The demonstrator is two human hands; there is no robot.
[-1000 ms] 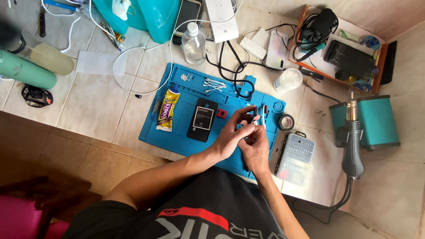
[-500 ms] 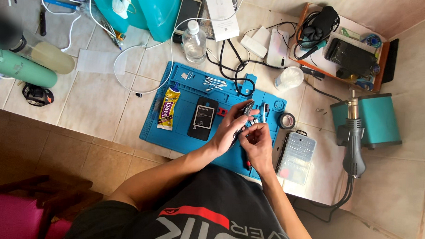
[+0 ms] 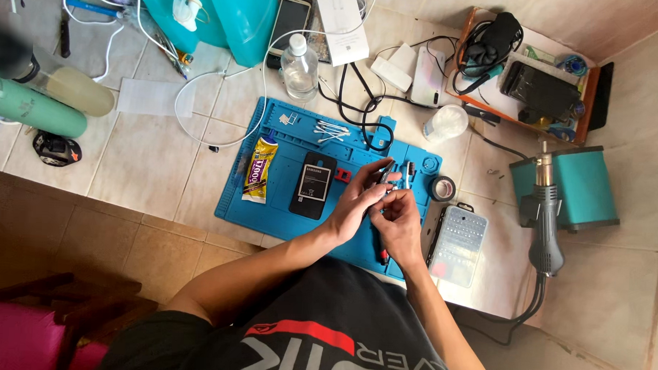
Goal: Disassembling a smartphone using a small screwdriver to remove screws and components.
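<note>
Hiding a tiny part (image 3: 389, 181): left hand (image 3: 357, 200), right hand (image 3: 398, 222).

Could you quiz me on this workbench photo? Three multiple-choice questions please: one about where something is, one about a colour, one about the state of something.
1. Where does the black phone battery lie?
A. on the blue work mat
B. in the wooden tray
C. on the bare tiles

2. What colour is the glue tube beside the battery?
A. green
B. yellow
C. white

3. How are the two hands placed?
A. both resting flat on the tiles
B. one holding the clear bottle
C. together over the mat, pinching a small part

Answers:
1. A, the battery lies within the mat's edges.
2. B, its body is yellow with dark markings.
3. C, the left hand and right hand meet over the mat, fingertips closed on something too small to name.
</note>
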